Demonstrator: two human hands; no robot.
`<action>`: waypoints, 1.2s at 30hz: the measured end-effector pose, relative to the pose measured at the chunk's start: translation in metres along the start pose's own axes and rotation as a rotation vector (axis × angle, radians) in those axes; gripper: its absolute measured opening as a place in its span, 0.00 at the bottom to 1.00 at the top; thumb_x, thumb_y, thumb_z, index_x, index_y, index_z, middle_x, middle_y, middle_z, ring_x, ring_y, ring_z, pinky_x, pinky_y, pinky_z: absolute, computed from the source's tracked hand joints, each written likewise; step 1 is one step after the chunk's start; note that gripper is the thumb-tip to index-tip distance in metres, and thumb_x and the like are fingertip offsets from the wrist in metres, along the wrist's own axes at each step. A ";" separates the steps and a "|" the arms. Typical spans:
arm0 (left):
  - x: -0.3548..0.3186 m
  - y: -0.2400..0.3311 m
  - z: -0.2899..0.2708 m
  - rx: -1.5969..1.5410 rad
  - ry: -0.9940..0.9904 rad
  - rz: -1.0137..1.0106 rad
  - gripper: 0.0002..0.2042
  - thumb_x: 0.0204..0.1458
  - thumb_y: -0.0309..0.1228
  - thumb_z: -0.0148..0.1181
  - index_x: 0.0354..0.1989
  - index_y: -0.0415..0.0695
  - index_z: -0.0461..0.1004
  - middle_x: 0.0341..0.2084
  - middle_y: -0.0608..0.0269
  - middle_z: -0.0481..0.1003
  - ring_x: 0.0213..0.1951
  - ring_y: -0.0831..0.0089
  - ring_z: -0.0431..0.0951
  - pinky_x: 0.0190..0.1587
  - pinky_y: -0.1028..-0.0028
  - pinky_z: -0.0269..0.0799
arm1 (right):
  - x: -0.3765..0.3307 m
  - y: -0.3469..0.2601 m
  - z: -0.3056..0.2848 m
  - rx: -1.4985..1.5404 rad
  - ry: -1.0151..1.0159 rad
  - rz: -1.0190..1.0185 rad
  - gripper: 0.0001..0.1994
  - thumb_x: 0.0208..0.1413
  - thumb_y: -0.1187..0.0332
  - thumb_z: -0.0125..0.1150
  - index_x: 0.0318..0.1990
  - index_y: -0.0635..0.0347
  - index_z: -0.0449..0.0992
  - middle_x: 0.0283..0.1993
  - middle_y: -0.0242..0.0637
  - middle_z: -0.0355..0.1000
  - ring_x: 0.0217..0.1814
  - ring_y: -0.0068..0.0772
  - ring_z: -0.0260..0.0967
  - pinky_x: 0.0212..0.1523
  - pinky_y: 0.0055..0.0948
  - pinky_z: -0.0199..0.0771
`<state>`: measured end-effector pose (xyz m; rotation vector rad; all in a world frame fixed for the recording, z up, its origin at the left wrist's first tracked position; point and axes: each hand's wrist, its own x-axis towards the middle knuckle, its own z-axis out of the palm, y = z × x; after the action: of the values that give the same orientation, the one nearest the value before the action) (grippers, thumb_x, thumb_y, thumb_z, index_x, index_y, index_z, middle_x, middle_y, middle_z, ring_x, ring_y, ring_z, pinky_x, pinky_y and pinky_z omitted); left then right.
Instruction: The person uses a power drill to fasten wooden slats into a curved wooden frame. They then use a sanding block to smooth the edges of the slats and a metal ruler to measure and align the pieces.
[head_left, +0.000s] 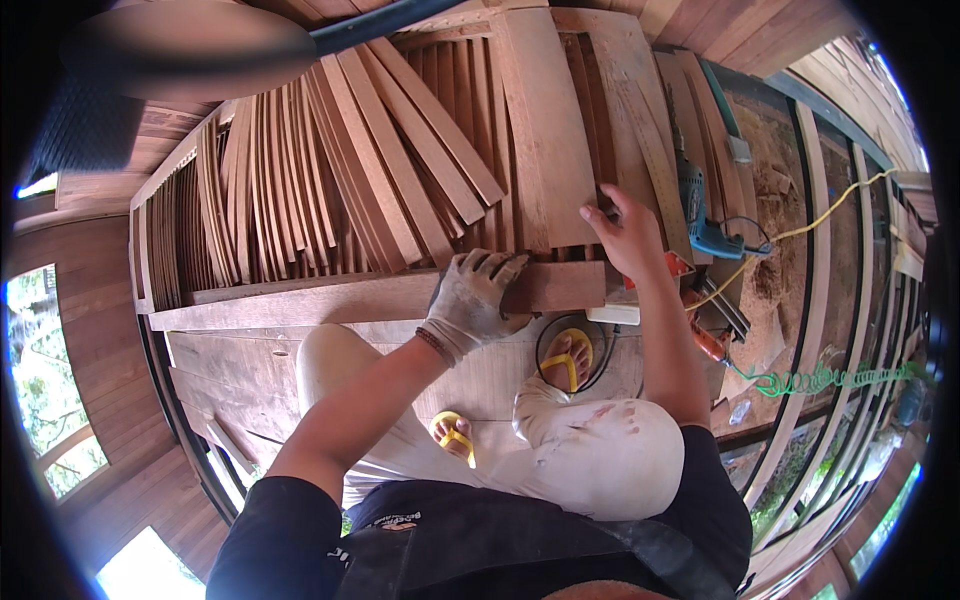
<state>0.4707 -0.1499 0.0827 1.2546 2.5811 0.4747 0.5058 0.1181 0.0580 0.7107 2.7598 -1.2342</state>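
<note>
Left hand in a pale, dirt-smudged work glove (480, 295), fingers hooked over a reddish-brown wooden rail (562, 286), thumb side low, gripping it; probably done to steady the piece, the glove likely sparing the palm from splinters. Whether the rail runs unbroken beneath the glove, cannot tell. It lies crosswise just beyond the knees. Bare right hand (630, 236) at two o'clock from the glove, fingers loosely bent, nothing visible in them; contact with the wide, pale-brown wooden plank (543, 130) beside it, cannot tell. From ten to eleven o'clock, thin brown wooden slats (290, 180) stand packed in rows, probably so for compactness; near twelve, several loose brown slats (425, 140) slant across them, obstructing the ones beneath. Teal power drill (708, 225) at two o'clock, near the right hand, presumably within easy reach; yellow cord (835, 208) farther out. Toward four, an orange-bodied tool (710, 345) near a green coiled hose (830, 380). A thin black cable (603, 368) loops about the yellow right sandal (584, 352), a possible snag.
</note>
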 end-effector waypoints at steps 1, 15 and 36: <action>0.001 0.000 0.000 -0.009 0.013 0.003 0.41 0.36 0.53 0.74 0.62 0.46 0.72 0.49 0.50 0.78 0.54 0.51 0.76 0.60 0.54 0.68 | 0.001 0.000 0.000 -0.001 0.005 -0.002 0.30 0.58 0.48 0.66 0.61 0.62 0.75 0.47 0.57 0.79 0.48 0.55 0.78 0.51 0.45 0.77; -0.005 -0.002 0.012 -0.046 -0.027 -0.039 0.40 0.41 0.54 0.71 0.62 0.45 0.71 0.55 0.50 0.76 0.57 0.53 0.75 0.63 0.55 0.66 | 0.004 -0.011 0.005 -0.057 -0.023 0.033 0.33 0.58 0.45 0.66 0.61 0.63 0.75 0.50 0.53 0.80 0.53 0.49 0.79 0.55 0.41 0.77; 0.010 0.009 0.001 -0.020 -0.164 -0.084 0.44 0.40 0.54 0.72 0.65 0.43 0.68 0.58 0.49 0.74 0.61 0.52 0.72 0.68 0.58 0.61 | -0.001 -0.009 0.007 0.193 0.004 0.071 0.32 0.55 0.50 0.70 0.57 0.69 0.76 0.47 0.58 0.79 0.50 0.51 0.79 0.50 0.41 0.77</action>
<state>0.4712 -0.1372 0.0847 1.1233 2.4736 0.3646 0.5018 0.1076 0.0594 0.8178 2.6172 -1.4986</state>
